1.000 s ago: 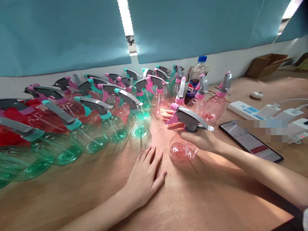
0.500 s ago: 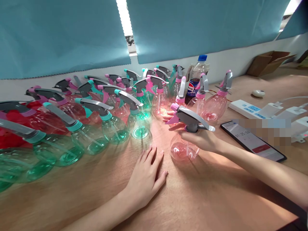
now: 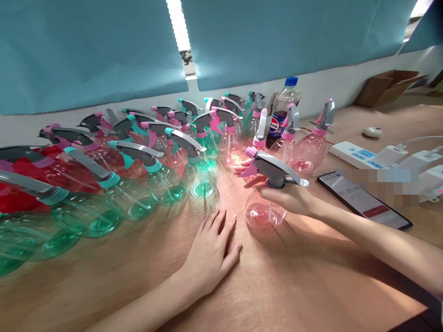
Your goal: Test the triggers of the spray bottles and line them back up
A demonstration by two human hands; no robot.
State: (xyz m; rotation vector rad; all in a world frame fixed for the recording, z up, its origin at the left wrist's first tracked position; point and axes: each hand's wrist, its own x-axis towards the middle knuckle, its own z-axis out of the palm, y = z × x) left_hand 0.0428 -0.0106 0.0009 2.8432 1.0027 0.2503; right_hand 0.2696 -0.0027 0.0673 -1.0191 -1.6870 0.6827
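Pink spray bottle [image 3: 266,214] stands upright on the table [image 3: 287,286], left of the phone [image 3: 363,203], grey-and-pink trigger head pointing away from the phone. Right hand [image 3: 282,196], also left of the phone, is partly closed around the bottle's neck: thumb on the near side, fingers fairly straight along the far side, partly hidden by the head; firmness of hold cannot be told. Left hand [image 3: 211,251], farther left of the phone and nearer the wearer, lies palm down on the table, fingers extended, thumb apart, holding nothing. Green spray bottles [image 3: 169,186] stand in a row well left of the phone. Cola bottle [image 3: 281,124] with blue cap: beyond the phone and to its left. White power strip [image 3: 349,154]: just beyond the phone. Cardboard box [image 3: 377,92]: well beyond the phone, flaps open.
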